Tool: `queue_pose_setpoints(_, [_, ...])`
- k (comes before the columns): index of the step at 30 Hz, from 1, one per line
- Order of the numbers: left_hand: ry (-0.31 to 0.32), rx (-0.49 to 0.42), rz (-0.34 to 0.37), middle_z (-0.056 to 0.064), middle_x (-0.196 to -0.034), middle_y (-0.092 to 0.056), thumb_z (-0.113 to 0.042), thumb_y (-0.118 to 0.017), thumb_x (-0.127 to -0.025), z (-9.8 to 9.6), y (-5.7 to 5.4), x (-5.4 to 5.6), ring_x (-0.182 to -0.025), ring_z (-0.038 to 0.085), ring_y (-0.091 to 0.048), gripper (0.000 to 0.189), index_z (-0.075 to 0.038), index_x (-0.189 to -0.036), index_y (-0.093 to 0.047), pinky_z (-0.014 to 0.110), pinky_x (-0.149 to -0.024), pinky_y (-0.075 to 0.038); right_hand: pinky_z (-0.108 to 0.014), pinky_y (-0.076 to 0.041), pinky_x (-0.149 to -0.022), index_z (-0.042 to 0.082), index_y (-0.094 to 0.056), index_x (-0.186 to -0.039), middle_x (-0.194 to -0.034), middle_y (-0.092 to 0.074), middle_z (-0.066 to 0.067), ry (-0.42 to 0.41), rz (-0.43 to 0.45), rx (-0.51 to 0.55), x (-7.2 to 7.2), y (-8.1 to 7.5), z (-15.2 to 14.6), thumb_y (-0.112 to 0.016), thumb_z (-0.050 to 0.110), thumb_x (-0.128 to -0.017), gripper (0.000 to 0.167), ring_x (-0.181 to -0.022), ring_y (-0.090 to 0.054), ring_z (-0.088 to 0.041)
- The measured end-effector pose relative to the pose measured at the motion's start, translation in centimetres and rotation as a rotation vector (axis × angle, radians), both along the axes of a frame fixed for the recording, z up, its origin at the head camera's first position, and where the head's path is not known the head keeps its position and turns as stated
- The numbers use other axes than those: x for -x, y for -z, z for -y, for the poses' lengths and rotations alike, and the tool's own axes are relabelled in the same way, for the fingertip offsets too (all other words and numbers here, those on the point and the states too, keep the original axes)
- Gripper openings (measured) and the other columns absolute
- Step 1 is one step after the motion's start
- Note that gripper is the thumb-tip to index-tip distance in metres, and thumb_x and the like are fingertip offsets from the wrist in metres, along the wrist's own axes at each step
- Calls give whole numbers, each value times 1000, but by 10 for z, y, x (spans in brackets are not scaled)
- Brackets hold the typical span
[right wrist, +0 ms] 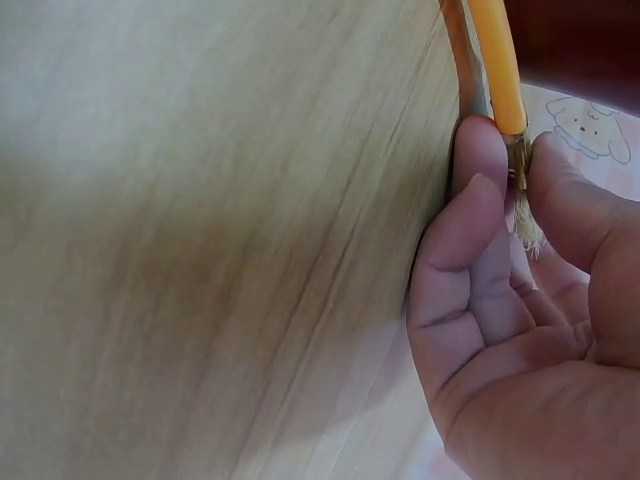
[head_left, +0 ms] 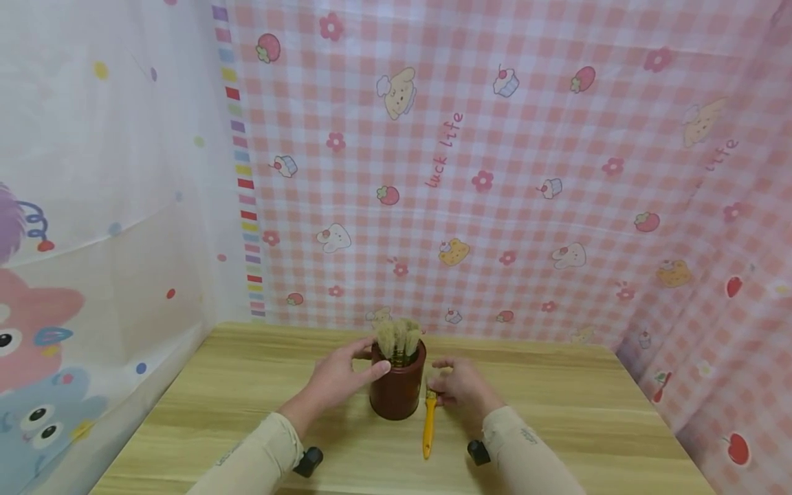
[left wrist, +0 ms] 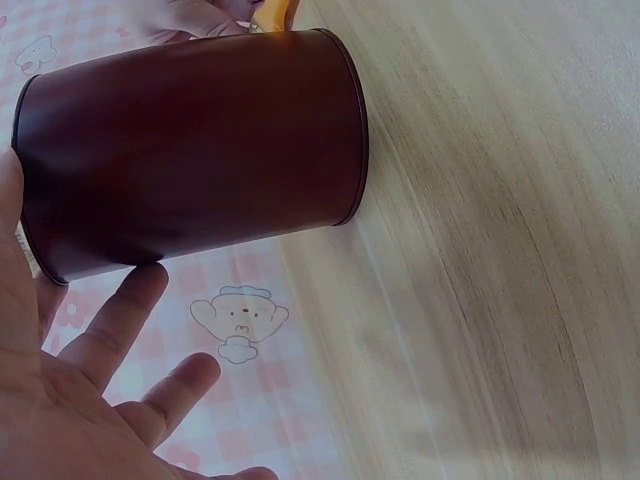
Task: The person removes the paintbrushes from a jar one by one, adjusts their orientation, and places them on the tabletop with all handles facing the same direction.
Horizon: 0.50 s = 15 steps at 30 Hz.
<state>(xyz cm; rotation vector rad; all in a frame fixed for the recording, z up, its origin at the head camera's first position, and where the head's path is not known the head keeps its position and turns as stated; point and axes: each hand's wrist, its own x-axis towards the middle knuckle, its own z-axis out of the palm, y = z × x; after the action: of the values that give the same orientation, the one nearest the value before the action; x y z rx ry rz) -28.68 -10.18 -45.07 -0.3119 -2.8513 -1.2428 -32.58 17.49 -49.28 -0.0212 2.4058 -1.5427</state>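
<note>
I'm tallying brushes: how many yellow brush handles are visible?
1: on the brush that the right hand pinches beside the dark reddish-brown cup. More may be hidden inside the cup, below the upright bristles.

Backed, beyond the far edge of the desk, by a pink checked cloth with strawberries, cupcakes and "luck life". Edged near the far-left corner by coloured blocks. Flanked past the left edge by a white cloth with cartoon creatures.
</note>
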Motion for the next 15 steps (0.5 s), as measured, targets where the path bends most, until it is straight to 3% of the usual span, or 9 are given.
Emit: queue_pose_setpoints(15, [-7, -2, -4, 2, -144, -71, -69, -68, -96, 0, -1, -1, -140, 36, -62, 74, -34, -160, -51, 77, -120, -26, -32, -62, -64, -2, -65, -139, -95, -75, -13, 20, -74, -92, 3, 6, 9, -76, -2, -96, 45, -69, -68, -15])
